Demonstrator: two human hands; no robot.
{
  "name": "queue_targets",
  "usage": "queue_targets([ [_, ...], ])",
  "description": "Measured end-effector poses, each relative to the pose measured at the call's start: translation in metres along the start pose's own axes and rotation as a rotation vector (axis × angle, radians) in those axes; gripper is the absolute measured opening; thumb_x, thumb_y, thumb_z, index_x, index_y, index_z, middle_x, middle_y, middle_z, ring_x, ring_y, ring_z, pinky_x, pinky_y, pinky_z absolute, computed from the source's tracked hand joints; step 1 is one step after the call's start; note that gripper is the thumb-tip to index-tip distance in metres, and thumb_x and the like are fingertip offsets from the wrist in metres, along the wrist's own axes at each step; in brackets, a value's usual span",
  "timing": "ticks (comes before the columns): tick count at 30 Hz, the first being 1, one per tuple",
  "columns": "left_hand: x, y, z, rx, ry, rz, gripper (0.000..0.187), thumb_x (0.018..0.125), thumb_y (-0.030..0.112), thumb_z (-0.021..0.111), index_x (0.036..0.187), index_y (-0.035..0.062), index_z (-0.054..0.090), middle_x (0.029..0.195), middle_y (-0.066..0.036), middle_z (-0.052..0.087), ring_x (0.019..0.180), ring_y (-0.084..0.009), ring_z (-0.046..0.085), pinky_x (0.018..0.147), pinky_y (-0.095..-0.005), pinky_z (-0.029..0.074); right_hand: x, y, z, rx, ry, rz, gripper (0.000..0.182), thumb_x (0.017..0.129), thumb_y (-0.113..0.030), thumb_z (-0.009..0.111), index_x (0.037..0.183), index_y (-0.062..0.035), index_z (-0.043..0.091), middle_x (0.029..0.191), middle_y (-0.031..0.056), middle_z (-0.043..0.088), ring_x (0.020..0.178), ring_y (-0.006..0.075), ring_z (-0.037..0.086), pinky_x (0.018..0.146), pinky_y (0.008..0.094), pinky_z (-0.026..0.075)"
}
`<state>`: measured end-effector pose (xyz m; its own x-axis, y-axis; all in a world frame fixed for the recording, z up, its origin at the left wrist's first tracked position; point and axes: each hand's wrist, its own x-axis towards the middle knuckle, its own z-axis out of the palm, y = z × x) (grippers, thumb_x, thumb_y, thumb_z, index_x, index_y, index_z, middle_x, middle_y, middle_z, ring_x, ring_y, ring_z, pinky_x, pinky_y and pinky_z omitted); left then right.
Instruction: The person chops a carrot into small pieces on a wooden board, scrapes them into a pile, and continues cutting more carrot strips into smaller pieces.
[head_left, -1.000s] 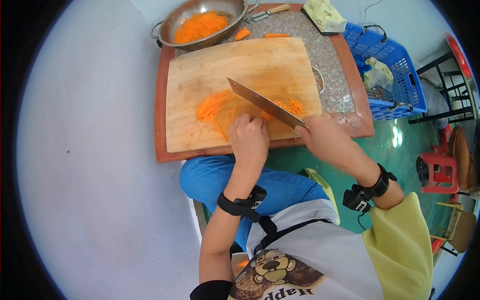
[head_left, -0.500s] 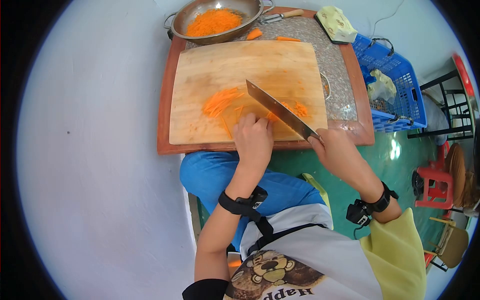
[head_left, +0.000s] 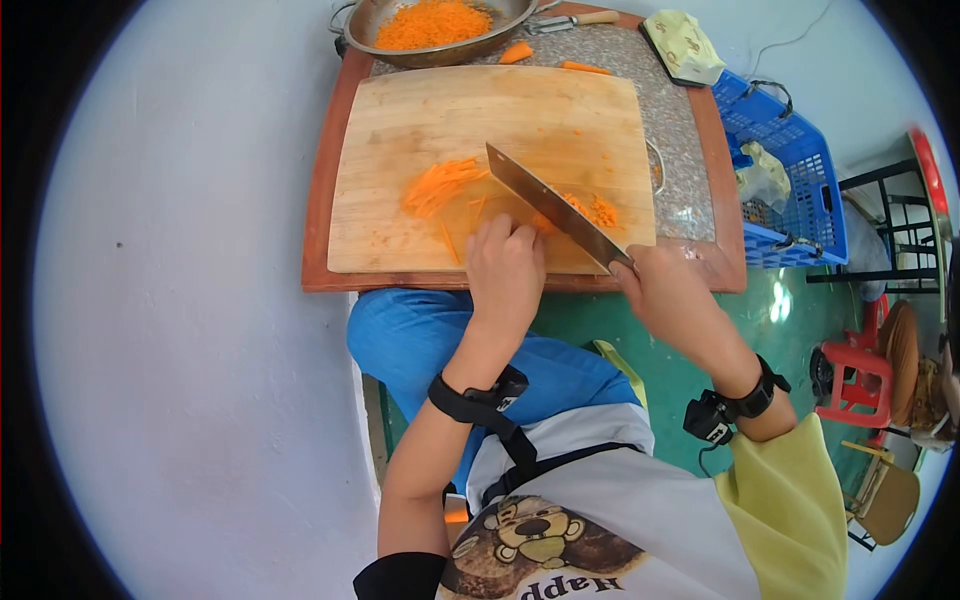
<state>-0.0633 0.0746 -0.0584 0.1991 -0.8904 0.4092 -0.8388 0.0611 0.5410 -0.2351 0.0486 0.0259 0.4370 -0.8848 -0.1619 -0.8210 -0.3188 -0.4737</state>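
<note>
My right hand (head_left: 655,282) is wrapped around the handle of a cleaver (head_left: 555,207), its broad blade slanting up and left across the wooden cutting board (head_left: 430,110). Left of the blade, my left hand (head_left: 506,258) is curled, knuckles forward, pressing carrot strips against the board; its fingertips are mostly hidden. Some orange shows between those fingers and the steel. A pile of carrot strips (head_left: 438,188) lies on the board farther left, with a few loose strips nearer the hand. Finely chopped carrot (head_left: 600,210) sits just beyond the blade on the right.
At the back left, a metal pan (head_left: 480,50) holds shredded carrot. Behind the board lie carrot pieces (head_left: 516,52) and a wooden-handled peeler-like tool (head_left: 575,20). A tissue pack (head_left: 683,48) rests at the table corner. Right of the table are a blue basket (head_left: 800,180) and a red stool (head_left: 855,385).
The view has shifted slightly, so the board and table appear a little higher. Both hands and the cleaver keep nearly the same place on the board.
</note>
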Motion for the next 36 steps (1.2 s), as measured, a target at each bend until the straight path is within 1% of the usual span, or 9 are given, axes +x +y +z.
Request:
queue_targets([
  [2,-0.002,0.001,-0.001,0.021,-0.005,0.021,0.006,0.075,0.009,0.065,0.076,0.0026,0.066,0.078,-0.010,0.056,0.077,-0.0288,0.054,0.067,-0.0394,0.040,-0.001,0.002,0.000,0.049,0.012,-0.004,0.022,0.084,-0.013,0.059,0.073,0.0061,0.059,0.065,0.0290,0.056,0.066,0.0460,0.057,0.060,0.0490,0.047],
  [5,-0.007,0.002,0.001,0.058,0.011,0.043,0.006,0.076,0.009,0.063,0.077,0.0032,0.065,0.080,-0.010,0.054,0.078,-0.0280,0.052,0.069,-0.0386,0.040,-0.003,0.006,0.000,-0.021,0.054,-0.083,0.020,0.084,-0.012,0.058,0.074,0.0056,0.059,0.065,0.0282,0.056,0.065,0.0452,0.058,0.059,0.0489,0.047],
  [7,-0.010,0.002,0.002,0.075,0.021,0.039,0.007,0.076,0.008,0.062,0.078,0.0030,0.065,0.081,-0.010,0.055,0.079,-0.0280,0.052,0.070,-0.0385,0.040,-0.008,0.000,-0.003,0.093,0.057,-0.022,0.019,0.085,-0.011,0.057,0.074,0.0054,0.058,0.064,0.0275,0.056,0.064,0.0449,0.058,0.057,0.0492,0.046],
  [9,-0.009,0.002,0.001,0.052,0.012,-0.007,0.010,0.077,0.006,0.065,0.084,0.0004,0.068,0.082,-0.012,0.059,0.079,-0.0298,0.056,0.069,-0.0395,0.044,-0.012,-0.003,-0.005,0.101,0.045,-0.034,0.019,0.086,-0.010,0.057,0.075,0.0052,0.057,0.064,0.0273,0.057,0.064,0.0452,0.057,0.056,0.0493,0.045],
  [14,-0.004,-0.001,-0.003,-0.049,0.015,-0.026,0.009,0.076,0.005,0.066,0.083,0.0004,0.069,0.080,-0.013,0.060,0.077,-0.0313,0.058,0.068,-0.0400,0.046,-0.016,-0.005,-0.006,0.124,0.057,-0.017,0.016,0.086,-0.009,0.056,0.078,0.0048,0.056,0.064,0.0272,0.056,0.063,0.0455,0.057,0.055,0.0494,0.044],
  [17,-0.001,-0.005,-0.004,-0.090,0.002,-0.022,0.008,0.075,0.006,0.067,0.081,0.0002,0.069,0.078,-0.013,0.060,0.075,-0.0320,0.058,0.068,-0.0401,0.047,-0.016,0.001,-0.005,0.060,0.134,-0.052,0.015,0.086,-0.009,0.056,0.080,0.0043,0.056,0.063,0.0271,0.056,0.063,0.0455,0.057,0.055,0.0496,0.044],
  [22,-0.002,-0.005,-0.003,-0.094,-0.006,-0.020,0.008,0.075,0.006,0.067,0.080,0.0000,0.068,0.078,-0.014,0.060,0.075,-0.0321,0.058,0.068,-0.0398,0.047,-0.018,-0.005,-0.009,0.109,0.040,-0.023,0.013,0.087,-0.009,0.056,0.081,0.0029,0.056,0.064,0.0263,0.057,0.064,0.0451,0.057,0.056,0.0497,0.045],
  [25,-0.003,-0.007,0.001,-0.147,0.036,-0.023,0.005,0.074,0.005,0.066,0.076,0.0005,0.066,0.077,-0.012,0.059,0.076,-0.0309,0.056,0.070,-0.0404,0.043,-0.018,-0.006,-0.008,0.080,0.010,0.023,0.013,0.087,-0.009,0.056,0.082,0.0026,0.056,0.064,0.0263,0.057,0.064,0.0448,0.057,0.057,0.0498,0.045],
  [36,-0.001,-0.004,-0.003,-0.114,0.016,-0.014,0.006,0.075,0.004,0.066,0.077,-0.0005,0.067,0.078,-0.013,0.061,0.076,-0.0321,0.058,0.068,-0.0391,0.047,-0.016,-0.004,0.001,0.011,-0.017,-0.006,0.015,0.087,-0.010,0.056,0.080,0.0024,0.054,0.064,0.0262,0.057,0.064,0.0460,0.057,0.059,0.0513,0.045],
])
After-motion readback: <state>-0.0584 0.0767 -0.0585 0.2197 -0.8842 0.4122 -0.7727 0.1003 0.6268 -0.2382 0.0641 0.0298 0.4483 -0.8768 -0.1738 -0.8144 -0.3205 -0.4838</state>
